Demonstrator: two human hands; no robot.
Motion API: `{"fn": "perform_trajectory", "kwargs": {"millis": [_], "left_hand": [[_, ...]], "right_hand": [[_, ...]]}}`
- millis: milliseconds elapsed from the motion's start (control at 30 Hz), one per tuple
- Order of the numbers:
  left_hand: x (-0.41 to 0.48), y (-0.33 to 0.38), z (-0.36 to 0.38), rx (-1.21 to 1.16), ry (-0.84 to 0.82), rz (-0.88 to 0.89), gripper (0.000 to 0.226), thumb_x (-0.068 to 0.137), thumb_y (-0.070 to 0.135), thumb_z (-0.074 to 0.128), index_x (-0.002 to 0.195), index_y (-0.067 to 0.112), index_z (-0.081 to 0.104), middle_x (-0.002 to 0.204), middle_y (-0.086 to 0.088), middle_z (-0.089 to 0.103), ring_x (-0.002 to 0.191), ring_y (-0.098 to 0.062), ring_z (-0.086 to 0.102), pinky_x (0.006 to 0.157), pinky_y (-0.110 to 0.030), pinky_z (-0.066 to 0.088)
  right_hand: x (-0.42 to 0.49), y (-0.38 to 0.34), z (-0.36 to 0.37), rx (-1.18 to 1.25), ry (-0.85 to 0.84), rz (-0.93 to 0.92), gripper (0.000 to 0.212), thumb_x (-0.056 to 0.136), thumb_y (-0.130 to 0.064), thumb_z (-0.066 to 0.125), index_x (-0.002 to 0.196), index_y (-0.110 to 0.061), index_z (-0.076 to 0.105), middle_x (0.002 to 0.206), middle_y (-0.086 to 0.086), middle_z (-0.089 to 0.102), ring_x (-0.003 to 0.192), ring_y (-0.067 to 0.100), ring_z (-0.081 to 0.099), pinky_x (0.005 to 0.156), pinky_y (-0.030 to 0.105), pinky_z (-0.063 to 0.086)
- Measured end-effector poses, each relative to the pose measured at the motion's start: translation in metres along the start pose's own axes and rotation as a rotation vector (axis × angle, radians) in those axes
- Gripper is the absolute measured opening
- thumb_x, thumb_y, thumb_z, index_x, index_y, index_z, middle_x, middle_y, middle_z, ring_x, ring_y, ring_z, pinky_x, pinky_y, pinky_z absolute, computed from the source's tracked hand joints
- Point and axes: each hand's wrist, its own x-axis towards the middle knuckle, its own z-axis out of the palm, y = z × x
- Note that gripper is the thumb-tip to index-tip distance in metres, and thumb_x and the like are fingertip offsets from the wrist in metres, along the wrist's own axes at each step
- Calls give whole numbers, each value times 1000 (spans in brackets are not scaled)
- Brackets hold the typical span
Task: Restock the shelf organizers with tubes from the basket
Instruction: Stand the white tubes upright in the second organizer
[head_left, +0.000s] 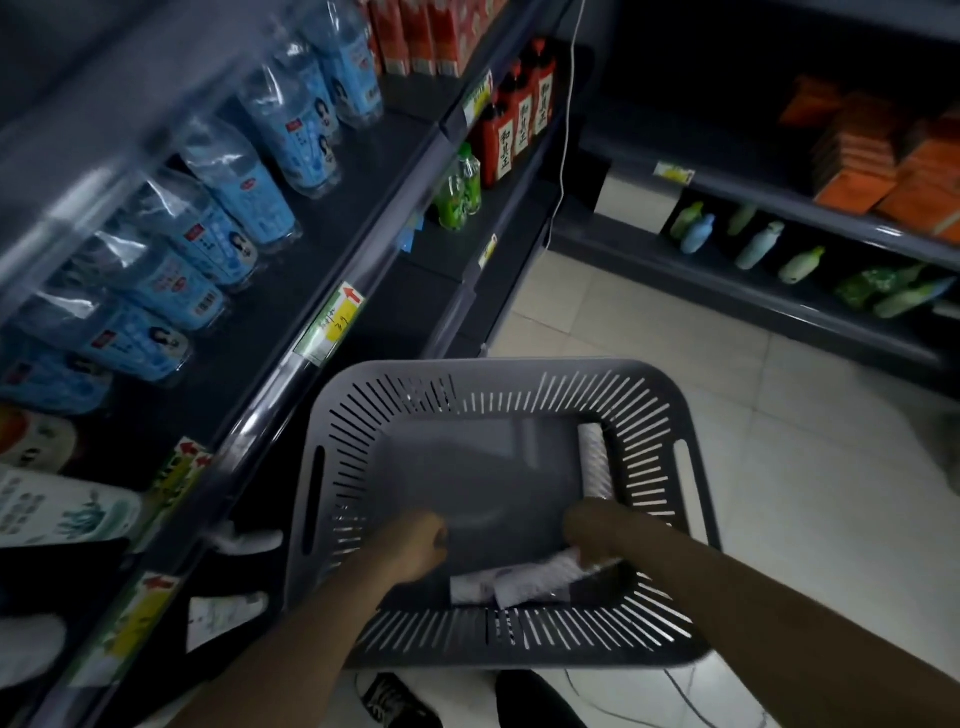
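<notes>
Tubes – white, soft-sided, lying crosswise – are gripped at their right end by the curled right hand; the left hand is fisted, nothing seen in it. Another tube lies lengthwise against the right wall of the slotted grey plastic basket

Two arms reach into a grey slotted basket on the floor. The left grip is curled with nothing seen in it. The right grip curls round a white tube, and another tube lies along the basket's right wall.
</notes>
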Motion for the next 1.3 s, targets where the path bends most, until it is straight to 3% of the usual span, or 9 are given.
{"fn": "perform_trajectory", "kwargs": {"millis": [100,167,233,367,667,867,1033,1200,1300], "left_hand": [[3,3,3,0,-27,-12,20,90,18,55,102,6,65,105,-8,66,96,-22,61,82,-30,47],[5,8,7,63,-105,-39,24,90,22,55,102,5,65,108,-12,66,98,-26,62,82,-31,47],[5,14,12,127,-189,-65,33,90,30,55,103,0,64,111,-18,65,101,-31,61,84,-34,47],[11,21,21,120,-216,-29,37,89,38,57,105,5,62,115,-16,62,103,-30,59,85,-34,45],[41,77,33,350,-295,196,39,80,32,69,109,5,62,113,-15,63,100,-32,60,83,-36,47],[34,70,31,401,-293,150,36,86,19,64,119,5,58,125,-16,57,111,-31,56,92,-37,45],[19,36,8,142,-178,32,37,86,21,62,121,12,53,123,-13,58,108,-28,57,90,-39,47],[-16,32,-32,-56,45,22,33,79,26,66,108,16,54,108,-6,62,95,-21,59,86,-39,51],[-42,39,-58,-150,92,13,33,72,16,72,100,10,56,106,-8,65,96,-23,62,78,-34,50]], "right_hand": [[-6,3,-26,278,183,8,27,80,-22,68,102,-6,66,105,15,66,100,28,60,82,29,44],[-13,-1,-45,429,348,4,14,80,-21,70,75,-16,58,78,5,59,81,21,55,69,26,36],[-20,-6,-60,608,481,39,31,80,-20,70,59,-22,48,61,-5,47,68,15,47,62,25,33],[-32,-4,-70,837,701,144,18,79,-14,68,67,-6,58,64,3,49,59,14,44,50,23,32],[-40,-5,-55,842,747,189,18,80,-13,64,73,2,58,67,9,51,55,11,40,47,16,33],[-53,-5,-65,845,753,220,35,83,-10,63,55,-17,42,56,-4,40,50,7,35,48,10,36],[-62,-11,-81,852,791,241,28,84,-14,62,59,-16,49,59,-3,47,53,8,43,46,16,31],[-83,-34,-114,799,802,220,7,84,-16,60,79,-11,57,72,2,57,73,24,61,56,27,47],[-106,-53,-139,877,804,149,19,85,-9,55,104,-12,54,84,8,59,73,29,67,59,35,56]]}}
